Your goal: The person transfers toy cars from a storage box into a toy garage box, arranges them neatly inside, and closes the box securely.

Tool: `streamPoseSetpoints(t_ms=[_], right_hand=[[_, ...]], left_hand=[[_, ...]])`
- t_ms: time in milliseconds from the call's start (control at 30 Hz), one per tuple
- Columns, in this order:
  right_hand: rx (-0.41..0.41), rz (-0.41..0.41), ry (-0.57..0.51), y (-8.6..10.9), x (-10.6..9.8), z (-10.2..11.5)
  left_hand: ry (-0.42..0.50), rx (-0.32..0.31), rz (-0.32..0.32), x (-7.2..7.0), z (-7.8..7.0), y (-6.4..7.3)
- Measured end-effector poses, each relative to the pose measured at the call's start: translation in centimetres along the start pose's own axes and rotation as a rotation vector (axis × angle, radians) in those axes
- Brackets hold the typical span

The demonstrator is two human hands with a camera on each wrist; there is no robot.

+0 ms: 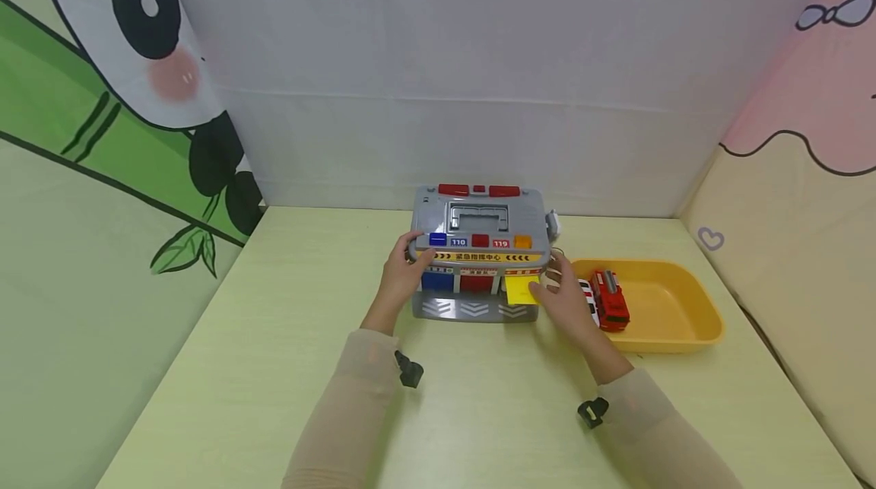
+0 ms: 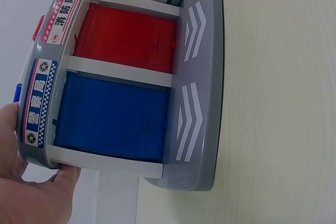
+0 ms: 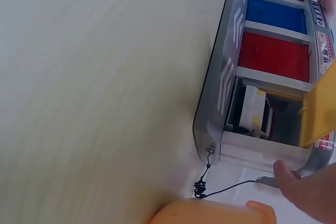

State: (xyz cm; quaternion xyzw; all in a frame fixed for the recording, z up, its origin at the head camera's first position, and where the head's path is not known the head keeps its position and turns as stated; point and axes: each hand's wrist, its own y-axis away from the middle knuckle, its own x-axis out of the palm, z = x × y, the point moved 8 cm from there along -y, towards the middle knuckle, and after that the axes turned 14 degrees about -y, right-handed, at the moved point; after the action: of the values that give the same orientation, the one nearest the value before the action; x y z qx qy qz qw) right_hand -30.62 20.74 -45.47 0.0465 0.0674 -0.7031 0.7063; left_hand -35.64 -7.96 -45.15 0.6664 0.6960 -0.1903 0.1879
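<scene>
A grey toy garage (image 1: 477, 246) stands on the table with a blue door (image 2: 113, 116), a red door (image 2: 126, 38) and a raised yellow door (image 3: 319, 107). Inside the bay under the yellow door sits a white toy vehicle (image 3: 253, 109). My left hand (image 1: 402, 274) grips the garage's upper left corner, thumb at the front. At its upper right side, my right hand (image 1: 564, 295) holds the edge with bent fingers; its thumb is close to the yellow door, and whether they touch is unclear. A dark coiled cord (image 3: 200, 187) runs from the base towards that thumb.
Right of the garage lies a yellow tray (image 1: 674, 306) with a red toy fire truck (image 1: 609, 299) and a partly hidden white toy vehicle (image 1: 588, 303). A pale wall stands behind the garage. A small grey-white piece (image 1: 553, 224) juts from its right side.
</scene>
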Motion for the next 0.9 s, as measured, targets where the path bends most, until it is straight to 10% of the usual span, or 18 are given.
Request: streamPoseSetpoints(t_ms=[900], right_hand=[[-0.100, -0.025, 0.132, -3.1, 0.9, 0.4]], left_hand=[[0.017, -0.005, 0.007, -0.1, -0.2, 0.1]])
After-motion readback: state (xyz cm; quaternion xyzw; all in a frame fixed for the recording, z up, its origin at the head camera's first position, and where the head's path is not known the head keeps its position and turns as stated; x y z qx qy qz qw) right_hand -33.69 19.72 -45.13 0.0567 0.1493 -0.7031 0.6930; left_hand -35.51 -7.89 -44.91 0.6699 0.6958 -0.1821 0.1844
